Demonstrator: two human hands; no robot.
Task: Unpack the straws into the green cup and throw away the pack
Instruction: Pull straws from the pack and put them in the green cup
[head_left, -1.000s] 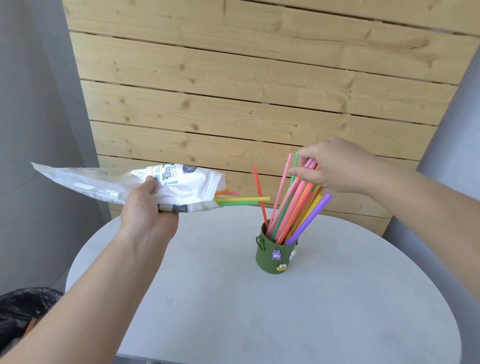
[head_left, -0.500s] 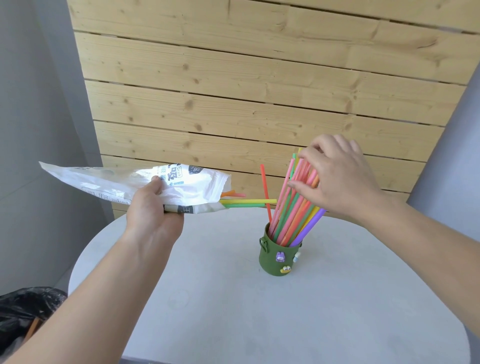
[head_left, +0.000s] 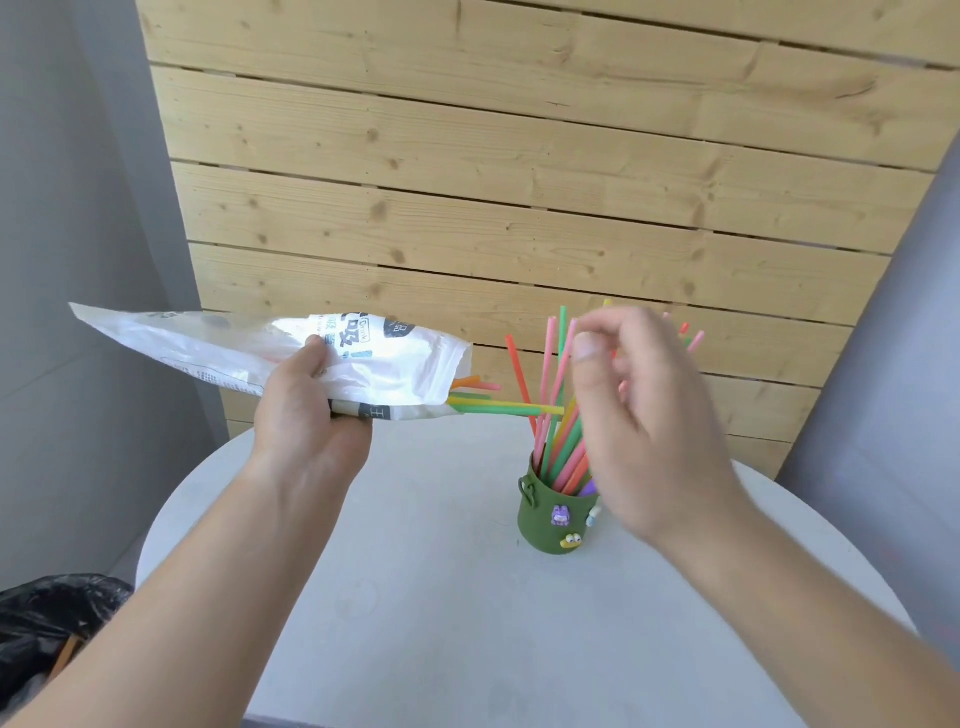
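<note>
A green cup (head_left: 548, 525) with small stuck-on figures stands on the round grey table (head_left: 426, 597). Several coloured straws (head_left: 550, 395) stand in it, fanned out. My left hand (head_left: 306, 410) grips a white plastic straw pack (head_left: 249, 353) held level above the table's left side, its open mouth facing the cup. A few straws (head_left: 498, 408), green, yellow, orange and pink, stick out of that mouth. My right hand (head_left: 644, 415) hovers in front of the cup's straws, blurred, fingers loosely curled and holding nothing; it hides part of the bunch.
A wooden plank wall (head_left: 519, 182) rises behind the table. A bin lined with a black bag (head_left: 47, 618) sits on the floor at the lower left. Grey walls flank both sides.
My right hand has let go of the straws in the cup and drawn back toward me and leftward, toward the pack's mouth. The left hand keeps the pack steady.
</note>
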